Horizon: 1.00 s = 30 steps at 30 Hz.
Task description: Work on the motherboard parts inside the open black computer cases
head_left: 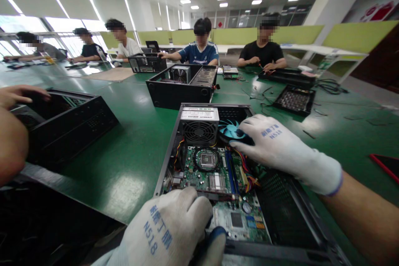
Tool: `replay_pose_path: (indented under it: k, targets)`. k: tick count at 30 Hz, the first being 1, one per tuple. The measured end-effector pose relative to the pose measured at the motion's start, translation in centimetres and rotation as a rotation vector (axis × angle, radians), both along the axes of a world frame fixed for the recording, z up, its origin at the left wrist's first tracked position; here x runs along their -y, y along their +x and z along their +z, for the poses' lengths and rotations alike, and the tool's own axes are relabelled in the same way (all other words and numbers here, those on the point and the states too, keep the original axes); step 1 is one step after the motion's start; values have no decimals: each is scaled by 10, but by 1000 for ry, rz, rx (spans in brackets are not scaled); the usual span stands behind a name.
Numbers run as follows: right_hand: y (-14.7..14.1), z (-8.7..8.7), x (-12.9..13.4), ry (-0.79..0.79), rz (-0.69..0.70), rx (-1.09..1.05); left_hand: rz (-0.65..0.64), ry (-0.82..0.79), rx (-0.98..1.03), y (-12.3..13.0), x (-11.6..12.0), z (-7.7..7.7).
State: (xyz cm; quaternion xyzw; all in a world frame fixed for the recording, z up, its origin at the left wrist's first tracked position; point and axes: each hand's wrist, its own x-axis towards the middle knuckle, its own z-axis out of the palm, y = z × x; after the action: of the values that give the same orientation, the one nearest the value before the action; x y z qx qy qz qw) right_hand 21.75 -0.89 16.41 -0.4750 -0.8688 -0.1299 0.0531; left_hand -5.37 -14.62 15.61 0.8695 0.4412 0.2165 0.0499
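Observation:
An opened black computer case (168, 162) lies in front of me on its side. My right hand (271, 143), in a white glove, pinches the edge of a cooling fan (230, 129) with light-blue blades at the far right inside the case. To the left of the fan sits the power supply (199, 126). Below it, the green motherboard (199, 178) shows a bare processor socket (208, 159) inside a black ring. My left hand (177, 228), also gloved, curls its fingers and thumb around the near edge of the case; the fingertips are partly hidden.
Another opened case (68, 129) stands at left beside a person's arm (12, 141). Beyond mine is a further case (181, 91). Several people sit across the green table (134, 133). Loose cables (330, 86) and a black tray (294, 99) lie at right.

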Motion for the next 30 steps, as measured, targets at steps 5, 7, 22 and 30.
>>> replay_pose_path:
  k: [5, 7, 22, 30]
  targets:
    - [15, -5, 18, -53, 2, -296, -22, -10, -17, -2, -10, 4]
    - [16, -7, 20, -52, 0, -356, -29, -55, -92, 2, -22, 13]
    - [19, -17, 23, -32, 36, -446, -100, -359, -843, 74, -173, -13]
    - [17, -16, 22, -47, 20, -435, -191, -394, -885, 81, -187, -45]
